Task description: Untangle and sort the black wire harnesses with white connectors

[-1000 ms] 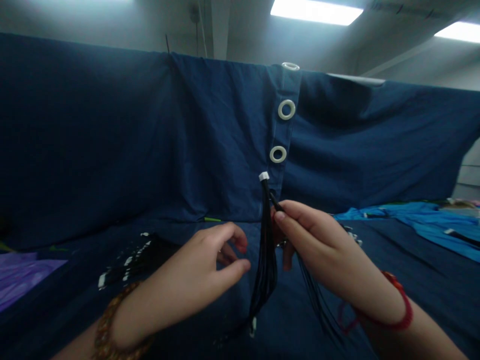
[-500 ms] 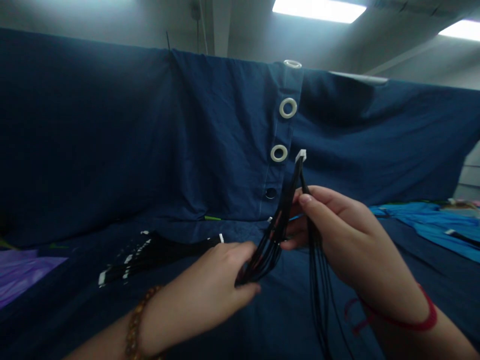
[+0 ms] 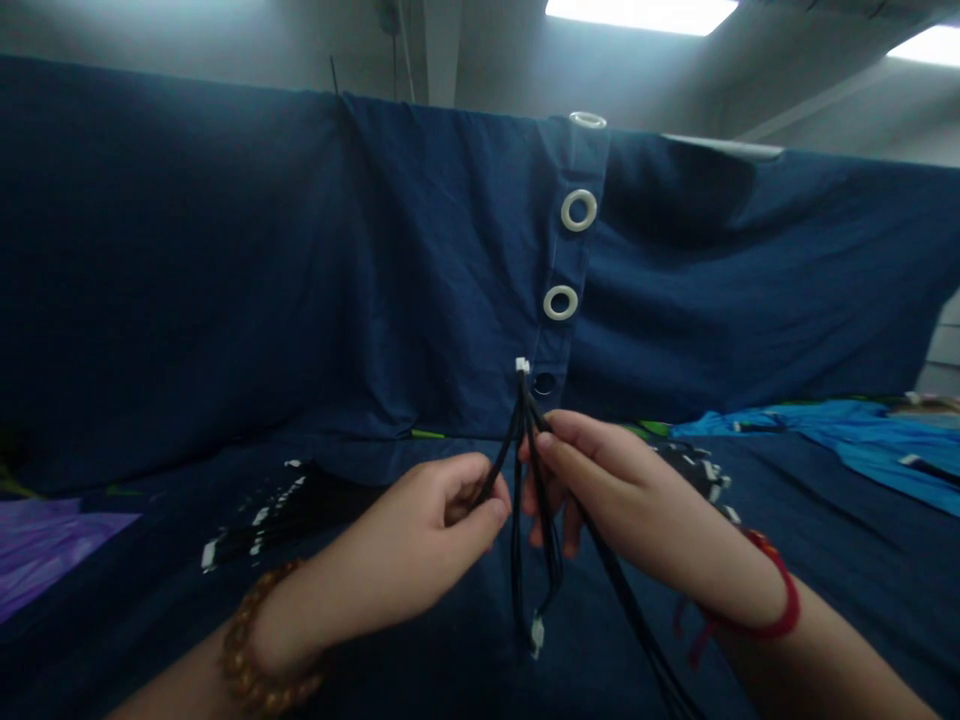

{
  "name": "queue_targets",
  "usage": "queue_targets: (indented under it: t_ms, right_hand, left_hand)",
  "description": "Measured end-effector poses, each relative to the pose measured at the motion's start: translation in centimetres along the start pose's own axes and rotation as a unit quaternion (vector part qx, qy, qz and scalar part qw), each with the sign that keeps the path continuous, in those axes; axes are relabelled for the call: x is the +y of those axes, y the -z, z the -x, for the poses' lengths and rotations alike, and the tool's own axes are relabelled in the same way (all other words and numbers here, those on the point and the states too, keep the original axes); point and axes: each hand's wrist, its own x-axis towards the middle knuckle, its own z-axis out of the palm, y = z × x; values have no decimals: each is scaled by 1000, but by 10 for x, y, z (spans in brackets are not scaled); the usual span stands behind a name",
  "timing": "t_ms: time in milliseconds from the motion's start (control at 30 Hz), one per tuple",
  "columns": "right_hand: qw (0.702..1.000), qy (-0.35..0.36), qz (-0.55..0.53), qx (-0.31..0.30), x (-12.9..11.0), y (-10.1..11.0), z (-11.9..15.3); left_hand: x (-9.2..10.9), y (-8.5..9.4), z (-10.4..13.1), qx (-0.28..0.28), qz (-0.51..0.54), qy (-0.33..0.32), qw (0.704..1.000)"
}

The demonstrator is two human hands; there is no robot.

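Dark blue cloth (image 3: 225, 250) hangs across the far side beneath lit ceiling panels, and more blue cloth (image 3: 810, 560) covers the counter before the person. Near the middle of the view, the black cable bundle (image 3: 536, 470) rises between the two hands, its white connector (image 3: 522, 366) at the top, just below a pale ring (image 3: 560, 303) on the hanging cloth. From the connector the strands fan downward. The left hand (image 3: 442, 530), at seven o'clock from the connector, pinches one group of strands between thumb and fingers; the right hand (image 3: 607, 480), at about four o'clock, grips another group, which trails on toward five o'clock. Loose strands hang between them, with a white end piece (image 3: 537, 635) at six o'clock. A beaded bracelet (image 3: 259, 640) circles the left wrist and a red band (image 3: 787, 610) the right. Farther out, dark cables with white ends (image 3: 277, 510) lie at eight o'clock, purple material (image 3: 60, 550) beyond them. More white-ended cables (image 3: 697, 470) sit behind the right hand, and bright blue material (image 3: 840, 435) spreads toward three o'clock.
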Motion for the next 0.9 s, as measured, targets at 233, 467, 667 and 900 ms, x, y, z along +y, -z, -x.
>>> queue_targets:
  t_ms: [233, 467, 667, 900]
  right_hand:
    - [995, -29, -20, -93, 2, -13, -1]
    - [992, -47, -58, -98, -5, -5, 1]
    - [994, -56, -52, -76, -4, -8, 0]
    - [994, -52, -81, -55, 1, -15, -2]
  left_hand:
    - [-1, 7, -5, 12, 158, 21, 987]
    - [3, 10, -1, 4, 246, 51, 968]
    - [7, 5, 0, 13, 290, 26, 956]
    - [3, 1, -5, 82, 297, -23, 951]
